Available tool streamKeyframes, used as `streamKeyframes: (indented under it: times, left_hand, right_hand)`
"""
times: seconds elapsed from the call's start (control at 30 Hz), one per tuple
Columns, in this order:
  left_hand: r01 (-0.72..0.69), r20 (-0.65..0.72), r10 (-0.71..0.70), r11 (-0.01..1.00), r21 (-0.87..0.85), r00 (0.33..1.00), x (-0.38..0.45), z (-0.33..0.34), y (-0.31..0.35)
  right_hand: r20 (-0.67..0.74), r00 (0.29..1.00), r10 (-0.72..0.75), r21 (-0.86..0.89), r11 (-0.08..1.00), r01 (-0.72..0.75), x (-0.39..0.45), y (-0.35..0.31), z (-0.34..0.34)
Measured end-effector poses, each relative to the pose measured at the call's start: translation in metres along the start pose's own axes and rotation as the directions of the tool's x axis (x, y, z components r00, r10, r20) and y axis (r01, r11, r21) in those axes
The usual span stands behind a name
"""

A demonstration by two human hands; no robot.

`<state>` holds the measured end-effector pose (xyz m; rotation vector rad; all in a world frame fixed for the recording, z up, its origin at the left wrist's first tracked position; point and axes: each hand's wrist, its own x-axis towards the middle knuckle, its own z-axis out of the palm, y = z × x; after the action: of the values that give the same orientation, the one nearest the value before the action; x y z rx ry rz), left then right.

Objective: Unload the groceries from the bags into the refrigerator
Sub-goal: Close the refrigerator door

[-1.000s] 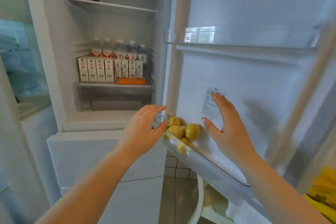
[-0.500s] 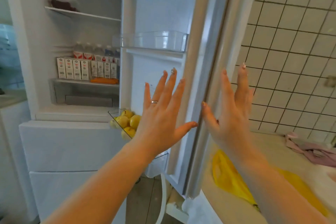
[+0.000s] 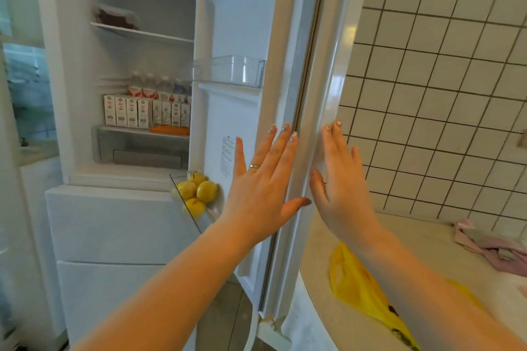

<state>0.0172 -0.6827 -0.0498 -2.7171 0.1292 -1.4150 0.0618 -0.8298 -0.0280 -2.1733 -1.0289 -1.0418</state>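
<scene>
A white-tiled wall (image 3: 445, 71) backs a pale counter (image 3: 427, 259) right of the fingers, carrying a yellow bag (image 3: 362, 291) and pink cloth (image 3: 490, 245). The left hand (image 3: 265, 194) and right hand (image 3: 342, 188), fingers straight and slightly spread, flank the open refrigerator door (image 3: 288, 65) edge. Left of the fingers, lemons (image 3: 196, 191) sit in the door bin; cartons (image 3: 142, 111) and bottles (image 3: 159, 88) stand further inside

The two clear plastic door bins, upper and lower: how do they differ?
The upper clear plastic door bin looks empty; the lower clear plastic door bin holds yellow lemons. The upper one shows whole; the lower one is partly hidden behind the left hand. Both hang on the white refrigerator door.
</scene>
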Motion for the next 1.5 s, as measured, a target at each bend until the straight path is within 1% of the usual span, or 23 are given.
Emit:
streamKeyframes:
  times: [0.13, 0.27, 0.33, 0.4, 0.47, 0.57, 0.63, 0.7, 0.8, 0.9, 1.0, 1.07, 1.17, 1.3, 1.37, 1.5]
  left_hand:
    - [0.044, -0.054, -0.043, 0.999, 0.014, 0.998, -0.018, -0.013, -0.007]
    - [0.154, -0.085, -0.154, 0.988, 0.002, 0.984, -0.042, -0.031, -0.032]
    - [0.209, -0.113, -0.209, 0.978, -0.015, 0.971, -0.057, -0.042, -0.052]
    - [0.254, -0.139, -0.253, 0.967, -0.01, 0.958, -0.073, -0.055, -0.073]
    - [0.286, -0.164, -0.28, 0.958, 0.014, 0.946, -0.087, -0.066, -0.094]
    - [0.328, -0.193, -0.309, 0.942, 0.075, 0.931, -0.107, -0.081, -0.128]
    - [0.367, -0.207, -0.341, 0.925, 0.1, 0.917, -0.119, -0.089, -0.154]
    - [0.406, -0.214, -0.378, 0.908, 0.103, 0.901, -0.129, -0.095, -0.18]
    - [0.438, -0.218, -0.412, 0.895, 0.086, 0.885, -0.14, -0.101, -0.22]
    - [0.461, -0.217, -0.438, 0.884, 0.072, 0.873, -0.146, -0.106, -0.264]
    - [0.478, -0.222, -0.459, 0.878, 0.038, 0.861, -0.149, -0.107, -0.312]
    - [0.504, -0.239, -0.489, 0.864, 0.001, 0.839, -0.148, -0.104, -0.342]
    - [0.56, -0.254, -0.553, 0.827, -0.052, 0.793, -0.144, -0.1, -0.382]
    - [0.626, -0.158, -0.638, 0.77, -0.123, 0.754, -0.135, -0.092, -0.429]
    - [0.647, -0.129, -0.665, 0.746, -0.157, 0.736, -0.129, -0.085, -0.45]
    - [0.673, -0.112, -0.695, 0.717, -0.179, 0.711, -0.119, -0.069, -0.488]
  right_hand:
    - [-0.012, 0.979, -0.203, -0.034, 0.979, 0.203, -0.003, -0.013, 0.01]
    - [-0.025, 0.917, -0.397, -0.056, 0.917, 0.395, 0.007, -0.041, 0.025]
    - [-0.047, 0.862, -0.505, -0.111, 0.86, 0.498, 0.018, -0.058, 0.035]
    - [-0.07, 0.792, -0.606, -0.174, 0.789, 0.589, 0.033, -0.075, 0.048]
    - [-0.08, 0.721, -0.689, -0.199, 0.719, 0.666, 0.05, -0.095, 0.06]
    - [-0.107, 0.622, -0.776, -0.183, 0.63, 0.755, 0.077, -0.129, 0.079]
    - [-0.114, 0.569, -0.814, -0.166, 0.58, 0.797, 0.095, -0.154, 0.096]
    - [-0.109, 0.529, -0.842, -0.163, 0.54, 0.826, 0.11, -0.178, 0.115]
    - [-0.128, 0.496, -0.859, -0.159, 0.511, 0.844, 0.13, -0.211, 0.147]
    - [-0.133, 0.488, -0.862, -0.16, 0.505, 0.848, 0.15, -0.241, 0.18]
    - [-0.103, 0.504, -0.858, -0.185, 0.514, 0.838, 0.171, -0.268, 0.214]
    - [-0.074, 0.53, -0.845, -0.195, 0.534, 0.823, 0.184, -0.281, 0.238]
    - [-0.05, 0.588, -0.807, -0.19, 0.586, 0.788, 0.199, -0.296, 0.274]
    - [-0.001, 0.674, -0.739, -0.145, 0.667, 0.731, 0.213, -0.306, 0.318]
    - [0.01, 0.696, -0.718, -0.141, 0.688, 0.712, 0.221, -0.308, 0.335]
    - [0.021, 0.716, -0.698, -0.163, 0.704, 0.691, 0.241, -0.314, 0.368]
